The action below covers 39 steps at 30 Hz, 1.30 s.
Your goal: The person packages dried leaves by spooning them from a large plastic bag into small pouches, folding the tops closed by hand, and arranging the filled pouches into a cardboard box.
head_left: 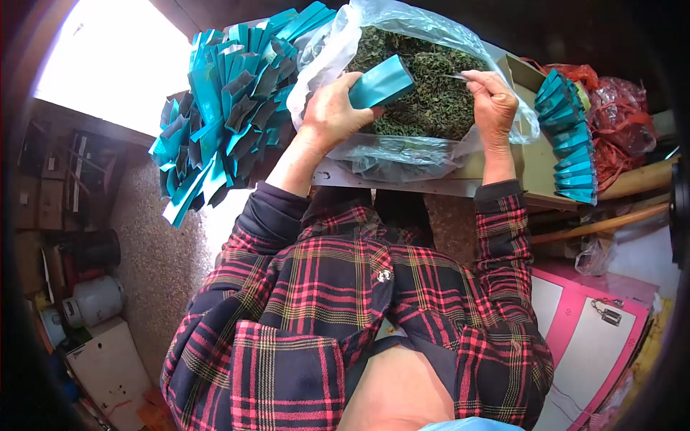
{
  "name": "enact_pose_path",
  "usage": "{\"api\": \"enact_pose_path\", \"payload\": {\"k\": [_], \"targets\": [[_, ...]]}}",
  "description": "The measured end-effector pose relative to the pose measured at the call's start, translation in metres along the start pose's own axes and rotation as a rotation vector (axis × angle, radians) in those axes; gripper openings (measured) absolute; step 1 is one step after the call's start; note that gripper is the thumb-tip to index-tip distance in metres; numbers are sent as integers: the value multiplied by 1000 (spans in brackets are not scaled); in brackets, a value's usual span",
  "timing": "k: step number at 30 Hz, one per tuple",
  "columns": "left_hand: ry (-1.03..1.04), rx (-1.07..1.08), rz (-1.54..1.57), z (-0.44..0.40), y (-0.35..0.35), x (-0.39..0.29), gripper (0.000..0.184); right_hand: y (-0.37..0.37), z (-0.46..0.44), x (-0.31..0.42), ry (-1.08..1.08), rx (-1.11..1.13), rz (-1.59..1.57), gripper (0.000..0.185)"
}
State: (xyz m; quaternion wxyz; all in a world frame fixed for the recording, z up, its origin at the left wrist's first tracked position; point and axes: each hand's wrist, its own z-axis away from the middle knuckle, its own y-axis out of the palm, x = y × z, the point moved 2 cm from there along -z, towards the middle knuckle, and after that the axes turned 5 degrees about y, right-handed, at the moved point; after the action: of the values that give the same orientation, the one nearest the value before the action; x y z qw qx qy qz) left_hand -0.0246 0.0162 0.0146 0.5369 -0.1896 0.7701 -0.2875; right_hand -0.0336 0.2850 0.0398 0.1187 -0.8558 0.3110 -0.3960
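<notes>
My left hand (336,111) is wrapped round a teal packet (383,81) and holds it tilted over the left part of a pile of dark green dried leaves (438,93). The leaves lie in an open clear plastic bag (402,154) on the table. At the right side of the pile, my right hand (492,100) pinches a thin, pale item (456,76) that points left over the leaves. It is too small to make out fully. A large heap of teal packets (223,108) stands left of the bag, several with open ends.
A row of teal packets (568,136) stands in a cardboard box (528,154) to the right. Beyond it are red plastic bags (622,122). A pink and white cabinet (593,337) stands low at the right, and a white box (111,370) at the lower left.
</notes>
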Motion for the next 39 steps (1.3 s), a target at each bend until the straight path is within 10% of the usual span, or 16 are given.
{"api": "enact_pose_path", "payload": {"k": [18,30,39], "targets": [[71,30,-18,-2,13,-12,62,9,-20,42,-159,402,-104,18],[25,10,90,3,10,-6,61,-5,-53,109,-790,430,394,17],[-15,-13,97,2,8,5,63,-16,-15,13,292,461,324,13]]}}
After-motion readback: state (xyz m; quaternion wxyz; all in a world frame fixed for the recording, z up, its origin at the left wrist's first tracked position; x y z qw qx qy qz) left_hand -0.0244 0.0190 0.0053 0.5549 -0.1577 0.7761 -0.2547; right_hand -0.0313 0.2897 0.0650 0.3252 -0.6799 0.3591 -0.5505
